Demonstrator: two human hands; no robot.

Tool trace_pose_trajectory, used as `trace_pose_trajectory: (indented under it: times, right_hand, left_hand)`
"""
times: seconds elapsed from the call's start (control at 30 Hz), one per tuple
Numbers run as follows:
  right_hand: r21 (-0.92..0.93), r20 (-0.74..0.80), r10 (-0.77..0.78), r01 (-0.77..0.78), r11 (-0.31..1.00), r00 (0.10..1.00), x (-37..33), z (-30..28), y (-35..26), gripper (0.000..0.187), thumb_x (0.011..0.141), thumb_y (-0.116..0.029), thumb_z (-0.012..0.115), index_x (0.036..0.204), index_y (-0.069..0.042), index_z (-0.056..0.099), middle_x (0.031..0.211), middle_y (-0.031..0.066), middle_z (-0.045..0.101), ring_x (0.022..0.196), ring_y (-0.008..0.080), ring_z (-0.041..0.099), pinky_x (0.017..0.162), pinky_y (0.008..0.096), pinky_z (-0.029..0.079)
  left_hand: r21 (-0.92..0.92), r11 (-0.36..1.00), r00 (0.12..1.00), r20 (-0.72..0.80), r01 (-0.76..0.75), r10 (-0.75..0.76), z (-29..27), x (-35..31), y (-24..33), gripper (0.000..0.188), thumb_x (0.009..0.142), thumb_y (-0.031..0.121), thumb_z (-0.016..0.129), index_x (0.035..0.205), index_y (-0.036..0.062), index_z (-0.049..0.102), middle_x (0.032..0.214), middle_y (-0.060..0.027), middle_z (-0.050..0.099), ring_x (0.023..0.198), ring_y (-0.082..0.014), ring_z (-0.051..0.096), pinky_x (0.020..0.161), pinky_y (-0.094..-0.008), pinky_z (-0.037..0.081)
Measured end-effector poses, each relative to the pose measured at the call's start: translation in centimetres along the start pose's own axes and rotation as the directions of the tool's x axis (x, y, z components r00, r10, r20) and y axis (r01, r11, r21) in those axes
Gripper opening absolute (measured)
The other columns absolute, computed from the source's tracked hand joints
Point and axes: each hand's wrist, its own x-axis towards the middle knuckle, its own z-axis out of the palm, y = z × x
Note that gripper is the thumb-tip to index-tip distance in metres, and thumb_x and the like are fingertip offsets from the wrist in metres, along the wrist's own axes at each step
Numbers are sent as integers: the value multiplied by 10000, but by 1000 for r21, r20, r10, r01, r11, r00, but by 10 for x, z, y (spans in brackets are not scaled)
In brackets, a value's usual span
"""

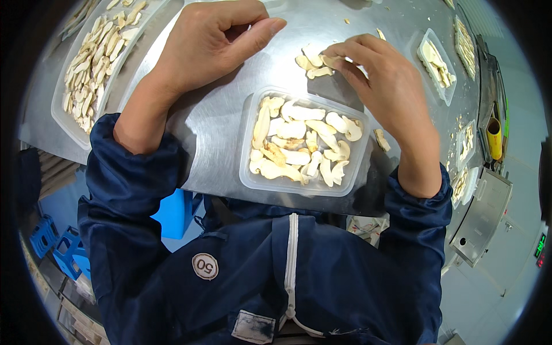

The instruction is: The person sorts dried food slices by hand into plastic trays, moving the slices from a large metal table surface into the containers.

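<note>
Sliced pale mushrooms (287, 138) lie spread in one layer inside a clear plastic tray (299, 190) near the table's front edge. Just beyond it, my right hand (382, 75) pinches a mushroom slice (332, 61) between thumb and fingers. That slice is close to a few loose mushroom slices (310, 62) on the metal table (213, 132). My left hand (210, 43) hovers at the far left of the tray, with fingers curled in and the thumb pointing right. Nothing shows between that thumb and the fingers; the inside of the palm is hidden.
A large container (57, 109) of mushroom slices stands at the left. On the right are a smaller tray of slices (437, 63) and several other filled trays along the edge. One loose slice (382, 140) lies beside my tray. Blue plastic stools (69, 253) stand below left.
</note>
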Motion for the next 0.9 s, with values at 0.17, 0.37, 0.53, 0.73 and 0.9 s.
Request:
trace_pose_trajectory:
  times: [0.17,0.37,0.53,0.73,0.9]
  right_hand:
    - [-28,79,55,-53,998,995,1,3,4,153,949,-201,769,1083,-132,795,999,41,758,906,283,729,751,395,574]
    - [249,108,146,-169,954,983,-17,-24,-15,155,982,-188,754,1082,-73,784,954,101,764,807,274,745,715,362,571]
    - [341,110,-34,-6,940,993,-24,-23,-54,155,997,-151,719,1095,-42,772,925,142,754,748,309,714,697,385,558]
    - [355,114,103,-137,925,988,-36,-26,-75,152,980,-129,730,1098,-42,767,932,149,752,766,324,711,706,403,556]
    - [230,12,199,-196,953,980,-56,-35,-55,185,970,-86,723,1144,-53,775,972,146,766,803,309,737,724,362,577]
  left_hand:
    - [5,999,999,3,37,-37,0,1,11,249,980,170,744,782,28,693,639,-108,601,535,-244,541,517,-349,420]
    - [-3,997,997,7,76,-76,-8,9,35,242,938,155,762,740,42,680,627,-151,591,544,-320,582,523,-389,441]
    - [19,997,997,8,72,-72,-2,7,25,252,948,155,754,748,24,675,642,-170,596,556,-339,576,534,-395,448]
    - [13,999,999,-29,40,-40,1,6,25,256,964,147,740,761,9,668,661,-185,602,558,-342,567,544,-401,452]
    - [70,996,998,-34,49,-47,1,4,31,256,965,149,739,766,7,667,662,-196,590,557,-328,565,550,-403,454]
